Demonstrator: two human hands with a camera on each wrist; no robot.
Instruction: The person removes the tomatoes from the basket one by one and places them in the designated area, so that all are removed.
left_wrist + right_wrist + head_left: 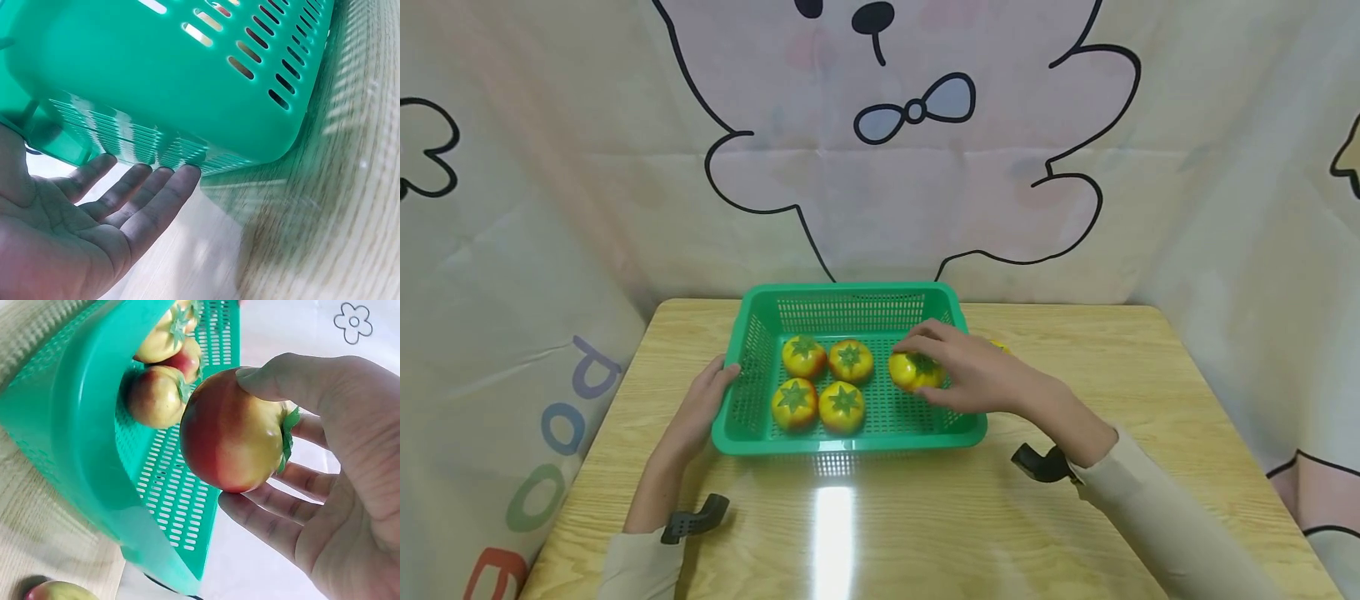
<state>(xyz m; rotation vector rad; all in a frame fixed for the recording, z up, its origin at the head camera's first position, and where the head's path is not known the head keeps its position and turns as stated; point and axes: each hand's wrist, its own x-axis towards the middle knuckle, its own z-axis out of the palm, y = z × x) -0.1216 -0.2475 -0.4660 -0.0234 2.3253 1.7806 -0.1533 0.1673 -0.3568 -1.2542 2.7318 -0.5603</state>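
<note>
A green plastic basket [850, 445] stands on the table, with several yellow-red tomatoes [842, 407] with green leafy tops grouped in its left half. My left hand [702, 404] holds the basket's left side, thumb over the rim; in the left wrist view its fingertips [187, 175] touch the outer wall. Over the basket's right half, my right hand [973, 371] grips one tomato [234, 434] between thumb and fingers, its green top turned toward the palm. One more tomato [59, 590] lies on the table outside the basket, mostly hidden behind the right hand in the head view.
The light wood table [1075, 508] reflects a bright strip of light in front of the basket. A printed curtain [880, 183] hangs behind the table and along both sides. Each wrist wears a black strap mount [696, 518].
</note>
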